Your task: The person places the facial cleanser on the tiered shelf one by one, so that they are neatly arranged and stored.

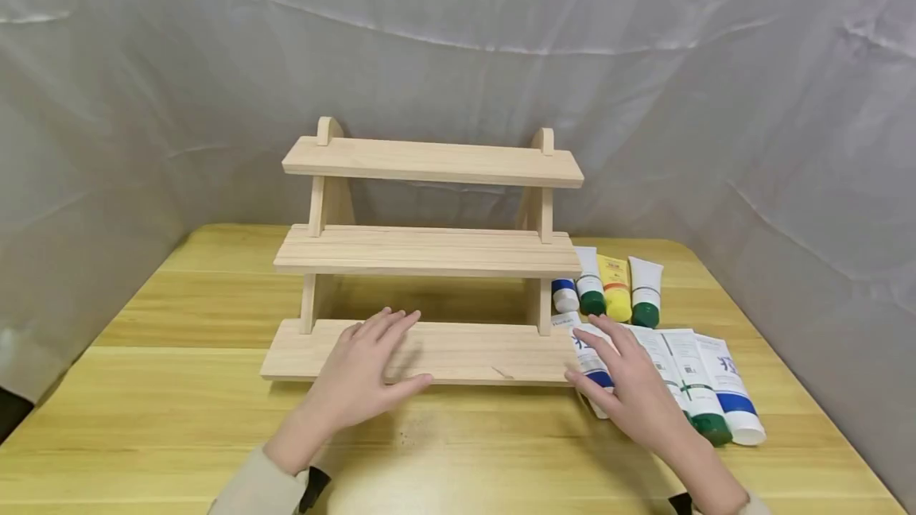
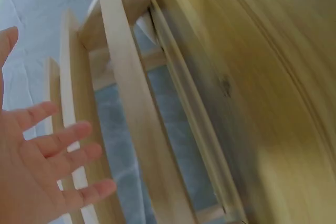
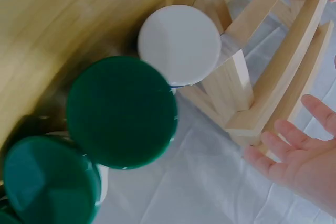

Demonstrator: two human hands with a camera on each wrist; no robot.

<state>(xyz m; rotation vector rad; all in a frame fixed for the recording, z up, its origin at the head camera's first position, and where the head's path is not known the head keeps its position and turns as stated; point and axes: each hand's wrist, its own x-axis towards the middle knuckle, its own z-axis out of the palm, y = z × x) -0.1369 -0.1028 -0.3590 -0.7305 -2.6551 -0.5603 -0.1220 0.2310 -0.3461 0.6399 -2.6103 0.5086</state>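
Observation:
A three-tier wooden display shelf (image 1: 429,251) stands on the table, its steps rising toward the back. My left hand (image 1: 368,368) hovers in front of its bottom tier with fingers spread and nothing held; the left wrist view shows the same spread hand (image 2: 52,166) beside the tiers. My right hand (image 1: 630,380) is over the shelf's right end and the nearest tubes, fingers apart and holding nothing. Below and beside it lie squeeze tubes, among them a white one with a blue band (image 1: 592,360) and a green-capped one (image 1: 694,388), partly hidden by the hand.
Behind the front group lie more tubes, including a yellow tube (image 1: 615,286) and a white tube with a green cap (image 1: 646,292). A white tube with a blue band (image 1: 731,392) is farthest right. Grey fabric (image 1: 458,38) hangs around the wooden table (image 1: 179,388).

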